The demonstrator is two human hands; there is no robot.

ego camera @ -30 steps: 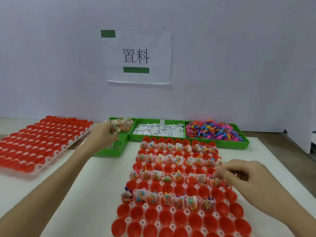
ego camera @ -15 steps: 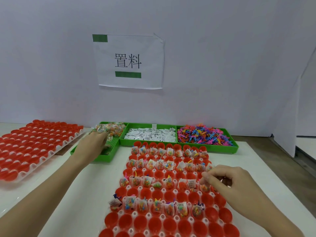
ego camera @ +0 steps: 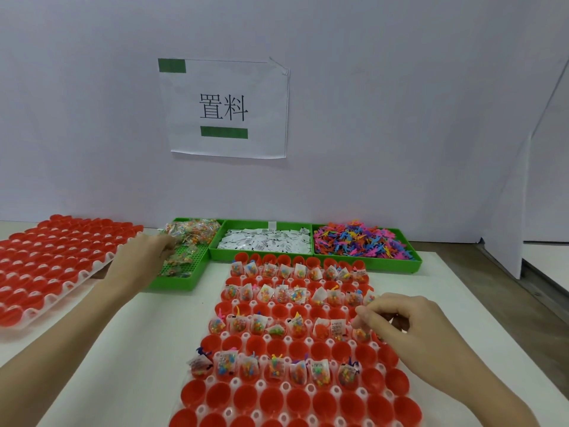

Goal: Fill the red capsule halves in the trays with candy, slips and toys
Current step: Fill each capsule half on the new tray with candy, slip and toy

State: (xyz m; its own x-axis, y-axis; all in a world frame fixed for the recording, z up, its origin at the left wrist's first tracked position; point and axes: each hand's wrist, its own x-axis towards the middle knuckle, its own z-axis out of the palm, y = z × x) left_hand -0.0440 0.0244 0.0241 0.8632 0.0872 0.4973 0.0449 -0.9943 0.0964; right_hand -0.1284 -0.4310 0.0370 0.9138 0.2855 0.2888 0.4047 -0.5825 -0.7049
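The white tray (ego camera: 246,335) in front of me holds rows of red capsule halves (ego camera: 278,396). Some rows are filled with candy packets, slips and toys, and other rows between them are empty. My right hand (ego camera: 400,325) hovers over the right end of a filled row, thumb and fingers curled together just above a capsule. Anything between them is hidden. My left hand (ego camera: 143,257) reaches into the green candy tray (ego camera: 172,283) at the back left, its fingers curling onto the clear candy packets (ego camera: 192,231).
A green tray of white slips (ego camera: 264,241) and a green tray of coloured plastic toys (ego camera: 357,240) stand behind the capsule tray. A second tray of red halves (ego camera: 52,260) lies at the left. A labelled white wall stands behind.
My left hand has slid from the candy tray's near edge onto the packets. My right hand stays over the same capsule. The view has shifted slightly.
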